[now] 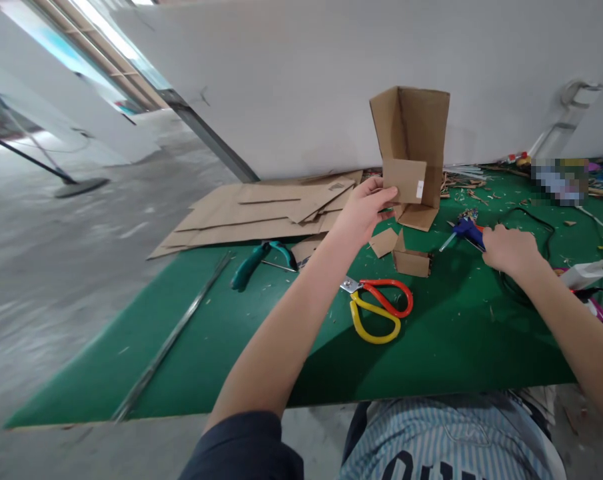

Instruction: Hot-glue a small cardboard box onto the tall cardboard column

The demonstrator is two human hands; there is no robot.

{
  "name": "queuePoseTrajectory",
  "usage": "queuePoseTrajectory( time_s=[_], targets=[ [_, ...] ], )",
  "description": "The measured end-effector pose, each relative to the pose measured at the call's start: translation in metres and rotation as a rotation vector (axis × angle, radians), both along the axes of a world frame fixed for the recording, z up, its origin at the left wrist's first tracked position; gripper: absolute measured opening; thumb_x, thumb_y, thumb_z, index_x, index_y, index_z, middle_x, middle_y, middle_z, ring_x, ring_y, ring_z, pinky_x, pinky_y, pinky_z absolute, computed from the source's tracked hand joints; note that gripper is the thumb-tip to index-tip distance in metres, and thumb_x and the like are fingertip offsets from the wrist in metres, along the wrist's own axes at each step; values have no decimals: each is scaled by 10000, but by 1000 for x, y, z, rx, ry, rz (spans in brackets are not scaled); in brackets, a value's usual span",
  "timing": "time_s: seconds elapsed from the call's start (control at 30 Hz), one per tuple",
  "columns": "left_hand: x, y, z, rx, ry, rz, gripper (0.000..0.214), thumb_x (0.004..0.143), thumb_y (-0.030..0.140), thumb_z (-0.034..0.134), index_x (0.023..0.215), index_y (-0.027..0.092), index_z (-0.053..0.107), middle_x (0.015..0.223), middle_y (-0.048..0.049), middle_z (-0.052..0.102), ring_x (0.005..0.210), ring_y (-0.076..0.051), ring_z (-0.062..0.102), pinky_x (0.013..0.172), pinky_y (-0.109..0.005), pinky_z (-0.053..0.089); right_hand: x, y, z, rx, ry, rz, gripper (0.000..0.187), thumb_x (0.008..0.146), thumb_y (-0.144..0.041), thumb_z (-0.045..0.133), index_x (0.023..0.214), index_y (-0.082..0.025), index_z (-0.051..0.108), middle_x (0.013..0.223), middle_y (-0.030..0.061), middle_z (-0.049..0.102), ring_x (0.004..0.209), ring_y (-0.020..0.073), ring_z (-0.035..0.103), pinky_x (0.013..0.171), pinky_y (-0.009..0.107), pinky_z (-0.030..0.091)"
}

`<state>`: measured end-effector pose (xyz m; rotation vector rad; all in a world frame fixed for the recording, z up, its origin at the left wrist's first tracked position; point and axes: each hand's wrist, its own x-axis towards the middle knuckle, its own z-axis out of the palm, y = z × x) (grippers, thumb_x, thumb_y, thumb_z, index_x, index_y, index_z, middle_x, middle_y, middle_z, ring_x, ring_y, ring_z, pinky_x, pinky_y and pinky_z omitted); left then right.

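My left hand [365, 212] pinches a small rectangular cardboard piece [402, 180] by its left edge; a white mark shows at its right side. Behind it stands a tall folded cardboard form [425, 123], and whether the two touch I cannot tell. At the right, my right hand [512, 250] is wrapped round a blue glue gun [467, 229], a clear stick at its left side. Between the hands lie small folded cardboard scraps [412, 263]. Scissors [381, 299] with one red and one yellow handle lie near my left forearm.
Flat cardboard sheets [266, 210] are stacked at the back left of the green table [221, 360]. Teal-handled pliers [251, 265] and a bundle of thin wires [176, 333] lie at the left. A dark cord [551, 233] and a white plug-like block [584, 272] are at the right.
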<state>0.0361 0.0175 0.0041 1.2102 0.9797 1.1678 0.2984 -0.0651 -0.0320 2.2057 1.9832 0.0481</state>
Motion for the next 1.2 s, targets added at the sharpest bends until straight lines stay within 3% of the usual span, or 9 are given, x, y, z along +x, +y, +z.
queuePoseTrajectory(
  time_s=[0.23, 0.47, 0.63, 0.77, 0.9, 1.0, 1.13, 1.2],
  targets=[
    [0, -1, -2, -86, -143, -16, 208, 767, 180, 704, 915, 217, 562, 1009, -39, 758, 946, -198, 747, 880, -364, 557, -12, 0, -27, 158, 0, -28, 331, 919, -111, 486, 1225, -38, 589, 1179, 291, 622, 1051, 389, 683, 778, 447, 538],
    [-2, 4, -3, -15, -92, 93, 273, 674, 230, 809, 839, 201, 593, 789, 14, 705, 736, -123, 675, 614, -233, 431, -14, 4, -32, 366, -2, -33, 220, 948, -122, 422, 1114, -63, 554, 998, 215, 641, 906, 323, 665, 726, 390, 446],
    [-3, 5, -3, -27, -152, 84, 308, 645, 206, 817, 842, 192, 581, 819, 3, 726, 743, -126, 698, 652, -236, 456, -14, 3, -30, 543, 87, 36, 426, 954, -188, 452, 1370, -106, 487, 1078, 211, 651, 949, 347, 647, 739, 420, 456],
    [-5, 7, -4, -44, -170, 81, 315, 648, 190, 813, 880, 192, 599, 862, -4, 740, 761, -128, 703, 719, -254, 505, -10, 12, -36, 807, 408, 105, 607, 968, -332, 490, 1533, -172, 336, 1257, 231, 584, 1111, 384, 608, 822, 498, 519],
    [-8, 10, -7, -24, -120, 95, 332, 629, 195, 830, 888, 185, 622, 827, 8, 720, 718, -113, 670, 629, -224, 461, -7, 30, -52, 962, 861, 215, 630, 955, -350, 473, 1552, -277, 287, 1306, 162, 555, 1074, 294, 618, 844, 482, 554],
    [-7, 12, -10, 8, -74, 74, 348, 616, 193, 845, 903, 178, 648, 834, 5, 721, 679, -102, 641, 555, -214, 393, -10, 34, -61, 923, 1114, 199, 600, 934, -359, 529, 1503, -308, 347, 1112, 92, 628, 847, 226, 636, 735, 421, 567],
    [-5, 10, -13, -22, -79, 14, 331, 617, 194, 857, 857, 169, 630, 830, -15, 728, 726, -127, 677, 611, -231, 450, -17, 24, -64, 855, 1276, 126, 619, 873, -419, 681, 1416, -264, 429, 950, 58, 654, 670, 202, 639, 620, 385, 557],
    [-4, 8, -13, -58, -92, 0, 338, 611, 190, 862, 840, 171, 614, 837, -18, 733, 757, -138, 696, 648, -241, 480, -20, 20, -64, 780, 1325, 120, 480, 882, -461, 676, 1284, -248, 522, 857, 39, 655, 587, 195, 621, 569, 386, 548]
  ],
)
